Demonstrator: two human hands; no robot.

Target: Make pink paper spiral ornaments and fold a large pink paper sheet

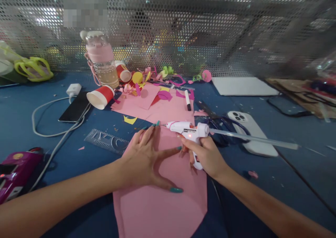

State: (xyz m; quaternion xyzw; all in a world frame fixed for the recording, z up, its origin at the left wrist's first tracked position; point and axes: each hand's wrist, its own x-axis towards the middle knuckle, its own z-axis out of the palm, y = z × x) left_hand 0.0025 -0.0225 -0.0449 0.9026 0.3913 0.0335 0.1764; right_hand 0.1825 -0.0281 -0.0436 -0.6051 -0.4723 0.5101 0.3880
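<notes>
Now your left hand (143,157) lies flat, fingers spread, pinning the pink paper (162,196) to the blue table (288,133). Your right hand (207,155) grips a glue gun (189,131), nozzle aimed at the paper's top edge.

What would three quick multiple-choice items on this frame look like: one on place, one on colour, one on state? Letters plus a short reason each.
1. Where does the left hand rest?
A. flat on the pink paper
B. on the ruler
C. on the black phone

2. What colour is the glue gun body?
A. yellow
B. white
C. black

3. How does the nearer red cup stand?
A. upright
B. upside down on its rim
C. tipped on its side

Key: 1 A, the spread palm presses the sheet. 2 B, the casing in the right hand is white. 3 C, its open mouth faces sideways on the blue table.
</notes>
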